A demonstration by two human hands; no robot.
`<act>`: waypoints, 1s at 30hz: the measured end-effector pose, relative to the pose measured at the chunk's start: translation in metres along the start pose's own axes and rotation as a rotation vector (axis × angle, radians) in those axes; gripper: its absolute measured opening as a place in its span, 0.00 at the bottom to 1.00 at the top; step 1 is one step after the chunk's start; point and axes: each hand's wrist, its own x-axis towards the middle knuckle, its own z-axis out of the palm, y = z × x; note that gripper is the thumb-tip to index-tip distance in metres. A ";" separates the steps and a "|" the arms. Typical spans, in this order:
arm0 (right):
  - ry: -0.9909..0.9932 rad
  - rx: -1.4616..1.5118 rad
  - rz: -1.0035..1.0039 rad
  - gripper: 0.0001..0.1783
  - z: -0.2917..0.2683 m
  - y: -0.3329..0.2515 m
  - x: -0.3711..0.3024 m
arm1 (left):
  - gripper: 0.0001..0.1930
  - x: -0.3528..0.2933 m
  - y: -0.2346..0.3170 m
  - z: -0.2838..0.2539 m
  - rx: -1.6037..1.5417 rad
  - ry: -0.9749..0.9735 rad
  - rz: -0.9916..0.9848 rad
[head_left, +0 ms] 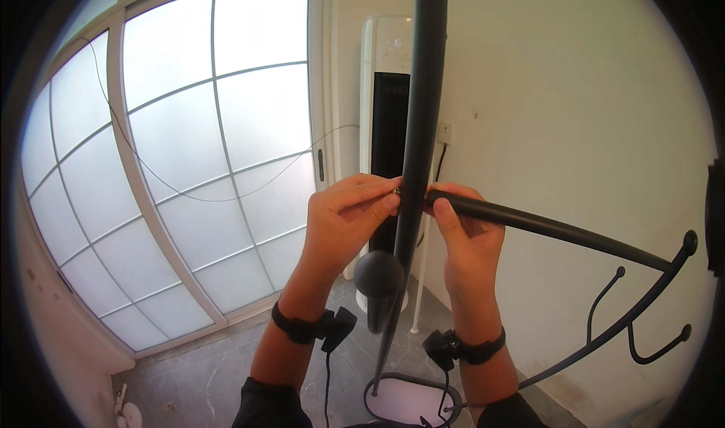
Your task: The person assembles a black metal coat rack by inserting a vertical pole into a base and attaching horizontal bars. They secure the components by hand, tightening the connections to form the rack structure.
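A black metal coat rack upright [424, 88] rises in front of me, close to the middle of the view. At its left side my left hand [343, 213] pinches a small metal screw [396, 191] between thumb and fingertips, touching the pole; most of the screw is hidden. On the other side my right hand [472, 231] grips the near end of a black crossbar [559, 229] next to the upright. Whether the bar's end touches the pole I cannot tell. The crossbar's far end meets a second, curved upright [630, 318] at the right, which bears hooks [642, 358].
Below is the rack's oval base [408, 398] with a pale plate. A rounded black knob [379, 275] sticks out toward me. Behind stand a white tower appliance [368, 65] and frosted sliding doors [260, 126]. Cables hang from the black devices [340, 328] on my wrists.
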 end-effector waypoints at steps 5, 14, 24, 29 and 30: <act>-0.020 0.012 -0.001 0.13 0.001 0.000 0.002 | 0.11 0.001 -0.004 -0.001 -0.098 0.011 -0.015; -0.013 -0.052 -0.017 0.12 -0.003 0.003 0.003 | 0.10 0.001 -0.010 0.002 -0.227 0.064 -0.092; -0.008 0.010 -0.034 0.12 -0.003 0.005 0.005 | 0.08 0.005 -0.016 0.003 -0.216 0.070 -0.051; -0.013 0.006 -0.038 0.11 -0.003 0.007 0.006 | 0.08 0.004 -0.016 0.008 -0.215 0.104 0.034; -0.007 0.008 -0.037 0.11 -0.003 0.007 0.006 | 0.08 0.005 -0.017 0.009 -0.253 0.116 0.013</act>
